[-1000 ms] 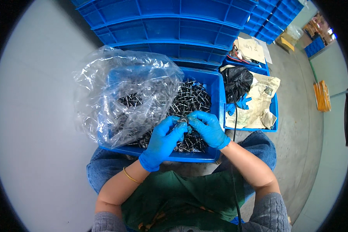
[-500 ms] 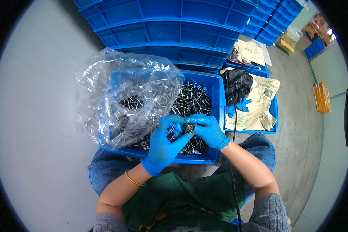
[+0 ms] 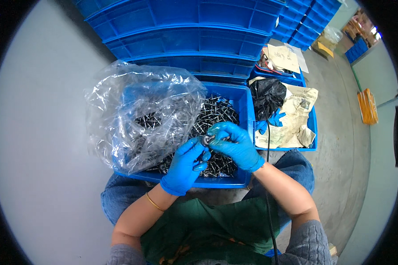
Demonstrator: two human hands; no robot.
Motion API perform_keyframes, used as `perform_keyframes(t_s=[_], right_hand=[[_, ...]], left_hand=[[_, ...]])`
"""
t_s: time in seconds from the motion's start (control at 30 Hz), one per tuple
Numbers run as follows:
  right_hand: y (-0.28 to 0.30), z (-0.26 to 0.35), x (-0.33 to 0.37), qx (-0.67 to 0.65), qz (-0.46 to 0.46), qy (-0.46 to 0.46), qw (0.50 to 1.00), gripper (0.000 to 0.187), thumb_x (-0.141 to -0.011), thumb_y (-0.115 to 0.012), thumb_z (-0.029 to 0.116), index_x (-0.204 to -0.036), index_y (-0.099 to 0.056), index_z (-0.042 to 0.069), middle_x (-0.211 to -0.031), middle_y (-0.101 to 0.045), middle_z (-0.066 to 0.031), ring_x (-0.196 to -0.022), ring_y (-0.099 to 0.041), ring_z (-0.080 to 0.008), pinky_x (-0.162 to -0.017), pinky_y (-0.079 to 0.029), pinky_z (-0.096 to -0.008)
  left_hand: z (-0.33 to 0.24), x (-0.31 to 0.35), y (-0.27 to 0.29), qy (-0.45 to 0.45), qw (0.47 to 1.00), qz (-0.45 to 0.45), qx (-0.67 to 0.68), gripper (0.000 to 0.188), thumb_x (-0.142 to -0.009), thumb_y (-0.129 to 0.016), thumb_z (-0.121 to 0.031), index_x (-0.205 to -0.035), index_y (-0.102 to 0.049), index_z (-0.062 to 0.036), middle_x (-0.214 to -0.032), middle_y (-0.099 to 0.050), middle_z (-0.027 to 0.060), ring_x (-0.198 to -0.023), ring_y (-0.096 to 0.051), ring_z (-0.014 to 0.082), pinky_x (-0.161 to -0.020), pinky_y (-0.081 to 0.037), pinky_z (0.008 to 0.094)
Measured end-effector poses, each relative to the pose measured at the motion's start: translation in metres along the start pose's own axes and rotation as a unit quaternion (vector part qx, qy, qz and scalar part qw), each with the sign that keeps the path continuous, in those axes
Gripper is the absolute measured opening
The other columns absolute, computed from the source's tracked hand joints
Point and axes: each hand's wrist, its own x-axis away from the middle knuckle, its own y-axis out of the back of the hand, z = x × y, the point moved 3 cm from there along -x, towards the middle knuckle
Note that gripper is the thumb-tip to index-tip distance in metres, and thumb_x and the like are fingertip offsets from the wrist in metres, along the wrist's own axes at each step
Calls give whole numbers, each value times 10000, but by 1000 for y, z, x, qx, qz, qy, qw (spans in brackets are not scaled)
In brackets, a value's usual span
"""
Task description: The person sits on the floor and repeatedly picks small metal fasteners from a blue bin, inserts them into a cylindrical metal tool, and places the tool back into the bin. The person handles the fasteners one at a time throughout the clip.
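Note:
Both hands, in blue gloves, meet over a blue crate [image 3: 246,176] full of small dark metal pins [image 3: 215,115] with thin shiny shanks. Between the fingertips sits a small metal part with a round ring-like head [image 3: 207,140]. My left hand [image 3: 183,165] is closed, its thumb and forefinger against the left side of this part. From the right, my right hand [image 3: 236,148] pinches the same part with curled fingers. Part of it is hidden behind the gloves. A crumpled clear plastic bag [image 3: 141,128] covers the crate's left side, with more metal pieces visible through it.
Stacked blue crates [image 3: 181,42] rise just behind. At the right, another blue crate [image 3: 313,137] holds brown paper [image 3: 296,117], a black plastic bag [image 3: 267,98] and blue gloves [image 3: 274,120]. A black cable [image 3: 269,207] hangs past my right forearm. A pale wall [image 3: 40,132] stands left.
The right hand's fingers have curled over the metal part, which has shifted slightly left and up. My left fingers have changed their grip, and the dark piece between them no longer shows clearly.

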Motion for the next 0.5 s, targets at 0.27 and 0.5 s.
perform_keyframes(t_s=[0.27,0.5], right_hand=[[1,2,6,-35,108,-98,989,253,-785,-580,103,-1033,-554,57,-799,-567,-6,-653,-505,-42,-544,-418,-161],[7,-2,5,-141,71,-188,969,215,-812,-535,111,-1005,-544,18,-706,-540,-21,-540,-453,-44,-422,-333,-159]], left_hand=[[-2,-2,-2,-14,992,59,-107,188,-851,-459,-114,-1031,-495,-70,-821,-458,-16,-671,-419,49,-497,-341,159],[4,-7,8,53,990,132,-8,232,-807,-482,-12,-1036,-484,-49,-855,-449,-2,-713,-440,43,-541,-376,156]])
